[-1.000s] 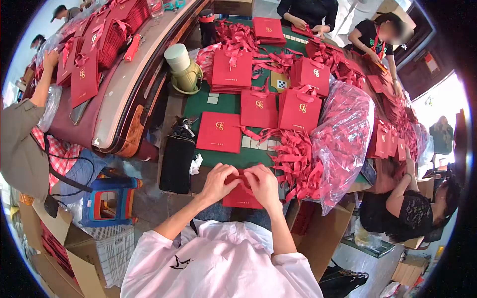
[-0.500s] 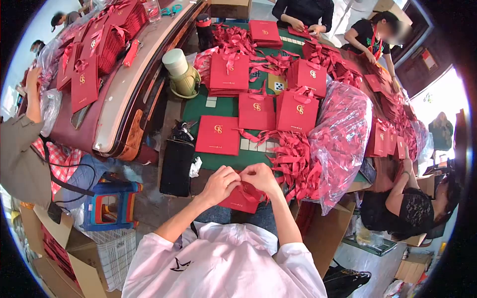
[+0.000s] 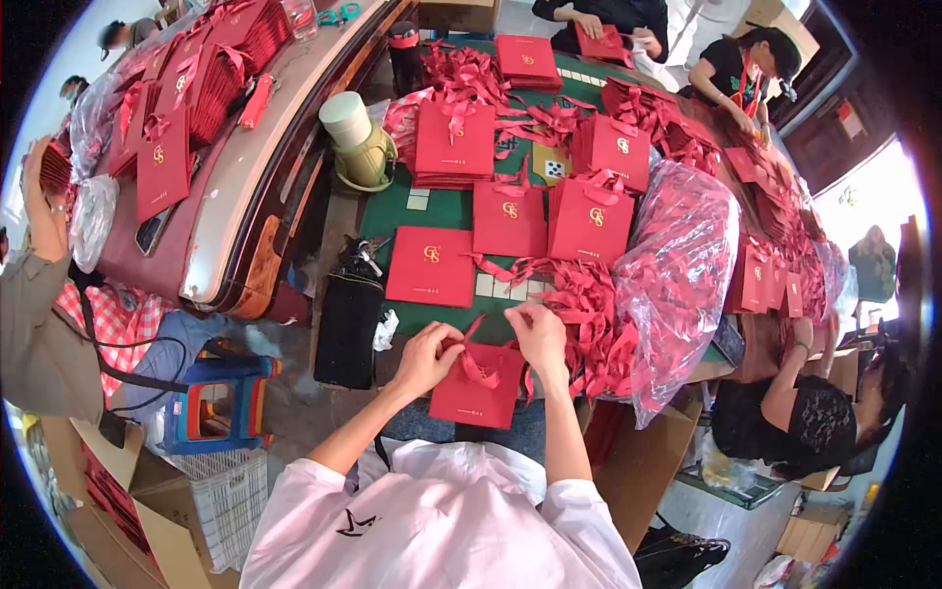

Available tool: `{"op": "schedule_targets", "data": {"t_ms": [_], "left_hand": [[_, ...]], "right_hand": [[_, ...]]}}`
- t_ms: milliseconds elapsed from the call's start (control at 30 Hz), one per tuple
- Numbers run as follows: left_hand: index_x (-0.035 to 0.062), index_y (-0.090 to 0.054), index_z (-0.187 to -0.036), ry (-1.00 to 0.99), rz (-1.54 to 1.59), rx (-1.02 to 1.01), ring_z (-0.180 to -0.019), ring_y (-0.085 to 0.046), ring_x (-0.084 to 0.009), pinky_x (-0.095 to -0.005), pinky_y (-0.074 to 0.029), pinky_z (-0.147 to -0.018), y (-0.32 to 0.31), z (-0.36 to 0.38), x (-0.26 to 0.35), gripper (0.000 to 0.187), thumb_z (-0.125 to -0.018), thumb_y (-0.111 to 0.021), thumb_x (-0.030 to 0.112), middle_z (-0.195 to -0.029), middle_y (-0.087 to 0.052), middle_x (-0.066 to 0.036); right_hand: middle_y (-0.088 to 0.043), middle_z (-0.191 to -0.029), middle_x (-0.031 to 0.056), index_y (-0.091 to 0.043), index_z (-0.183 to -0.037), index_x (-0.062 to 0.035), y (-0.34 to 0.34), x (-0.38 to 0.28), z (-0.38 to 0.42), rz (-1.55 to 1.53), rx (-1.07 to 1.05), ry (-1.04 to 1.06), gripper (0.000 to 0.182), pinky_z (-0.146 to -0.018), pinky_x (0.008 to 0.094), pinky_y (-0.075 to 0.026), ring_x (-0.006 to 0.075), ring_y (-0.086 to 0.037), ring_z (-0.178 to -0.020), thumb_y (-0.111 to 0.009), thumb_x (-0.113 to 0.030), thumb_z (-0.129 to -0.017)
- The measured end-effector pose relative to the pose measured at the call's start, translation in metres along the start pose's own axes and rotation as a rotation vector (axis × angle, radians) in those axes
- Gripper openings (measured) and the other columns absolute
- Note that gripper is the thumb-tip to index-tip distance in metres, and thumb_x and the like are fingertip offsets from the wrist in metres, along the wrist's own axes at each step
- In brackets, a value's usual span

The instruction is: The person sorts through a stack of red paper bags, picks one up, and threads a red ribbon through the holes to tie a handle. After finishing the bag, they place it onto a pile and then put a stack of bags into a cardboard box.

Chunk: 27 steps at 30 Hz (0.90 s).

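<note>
A small red paper gift bag [image 3: 476, 398] with gold print is close in front of me at the table's near edge. Its red ribbon [image 3: 477, 365] loops over the bag's upper part. My left hand [image 3: 429, 357], at the bag's upper left, pinches the ribbon between thumb and fingers. Above the bag's right corner, my right hand [image 3: 541, 339] has its fingertips pressed together; what they hold, if anything, is hidden. Just beyond lies a flat red bag [image 3: 429, 267] on the green table top [image 3: 392, 218].
Loose red ribbons [image 3: 589, 314] heap at my right beside a clear plastic bag [image 3: 677, 285]. Farther back are stacked red bags [image 3: 454, 137]. A black pouch [image 3: 349, 329] and a thermos [image 3: 345, 123] stand left. Co-workers sit around; a blue stool [image 3: 218, 402] is at left.
My hands have moved apart, the right one up and to the right. More of the bag and its ribbon now shows. At the back, a co-worker has lifted a red bag.
</note>
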State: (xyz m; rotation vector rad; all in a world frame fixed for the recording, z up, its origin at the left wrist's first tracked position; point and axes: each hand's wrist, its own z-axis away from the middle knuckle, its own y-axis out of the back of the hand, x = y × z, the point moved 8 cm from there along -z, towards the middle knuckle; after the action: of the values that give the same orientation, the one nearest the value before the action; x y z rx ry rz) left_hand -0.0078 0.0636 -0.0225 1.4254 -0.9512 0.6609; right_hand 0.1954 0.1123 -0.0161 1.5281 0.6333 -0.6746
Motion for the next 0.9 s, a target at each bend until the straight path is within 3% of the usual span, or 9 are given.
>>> {"op": "schedule_targets", "data": {"t_ms": [67,133,367,400,600,800,900], "left_hand": [[0.0050,-0.065,-0.096,0.060,-0.013,0.022,-0.067,-0.061,-0.0225,-0.0343,-0.049,-0.062,-0.001,-0.002,-0.004,0.016,-0.082,-0.073,0.009,-0.083,-0.063,-0.008],[0.0058,-0.064,-0.098,-0.107,-0.203,0.134,-0.076,-0.061,-0.0255,-0.0377,-0.050,-0.069,0.001,-0.008,0.007,0.020,-0.082,-0.073,0.013,-0.087,-0.066,-0.009],[0.0062,-0.064,-0.099,-0.136,-0.474,0.094,-0.081,-0.061,-0.0299,-0.0426,-0.047,-0.075,-0.031,-0.032,0.015,0.025,-0.078,-0.075,0.014,-0.079,-0.068,-0.007],[0.0062,-0.064,-0.099,-0.136,-0.473,0.094,-0.081,-0.061,-0.0299,-0.0426,-0.047,-0.075,-0.035,-0.034,0.012,0.025,-0.078,-0.075,0.014,-0.079,-0.068,-0.007],[0.0035,-0.066,-0.099,0.003,-0.242,0.060,-0.078,-0.061,-0.0326,-0.0432,-0.047,-0.078,-0.039,-0.034,-0.013,0.022,-0.080,-0.073,0.012,-0.074,-0.067,-0.010],[0.0043,-0.067,-0.098,0.130,-0.114,0.047,-0.083,-0.061,-0.0324,-0.0437,-0.049,-0.075,-0.031,-0.027,-0.020,0.017,-0.082,-0.069,0.011,-0.081,-0.067,-0.012],[0.0047,-0.067,-0.095,0.105,-0.100,0.065,-0.081,-0.062,-0.0315,-0.0431,-0.049,-0.075,-0.033,-0.026,-0.015,0.014,-0.083,-0.068,0.011,-0.080,-0.067,-0.011]], "right_hand": [[-0.068,-0.072,0.0157,-0.070,-0.082,-0.0028,0.007,-0.002,0.005,0.194,-0.010,-0.016,0.038,-0.063,0.0433,-0.051,0.0354,-0.067,-0.069,-0.073,-0.040,-0.083],[-0.068,-0.072,0.0165,-0.071,-0.080,-0.0033,0.009,-0.003,0.008,0.316,-0.033,-0.050,0.040,-0.063,0.0436,-0.051,0.0353,-0.067,-0.070,-0.073,-0.044,-0.081],[-0.068,-0.070,0.0181,-0.072,-0.073,-0.0043,-0.012,0.015,0.014,0.533,-0.133,-0.104,0.043,-0.061,0.0448,-0.054,0.0368,-0.069,-0.069,-0.079,-0.047,-0.073],[-0.068,-0.070,0.0178,-0.071,-0.073,-0.0033,-0.015,0.016,0.015,0.486,-0.113,-0.092,0.038,-0.061,0.0458,-0.053,0.0365,-0.069,-0.069,-0.079,-0.040,-0.073],[-0.067,-0.076,0.0156,-0.066,-0.074,-0.0018,-0.009,0.016,0.024,0.120,0.035,-0.093,0.030,-0.064,0.0465,-0.051,0.0347,-0.067,-0.072,-0.077,-0.029,-0.076],[-0.064,-0.073,0.0139,-0.066,-0.071,-0.0040,0.011,-0.006,0.038,0.371,0.218,0.071,0.035,-0.063,0.0436,-0.049,0.0336,-0.064,-0.069,-0.080,-0.036,-0.075],[-0.063,-0.073,0.0142,-0.066,-0.069,-0.0041,0.001,0.002,0.038,0.455,0.167,0.029,0.036,-0.064,0.0442,-0.049,0.0337,-0.064,-0.070,-0.082,-0.036,-0.072]]}}
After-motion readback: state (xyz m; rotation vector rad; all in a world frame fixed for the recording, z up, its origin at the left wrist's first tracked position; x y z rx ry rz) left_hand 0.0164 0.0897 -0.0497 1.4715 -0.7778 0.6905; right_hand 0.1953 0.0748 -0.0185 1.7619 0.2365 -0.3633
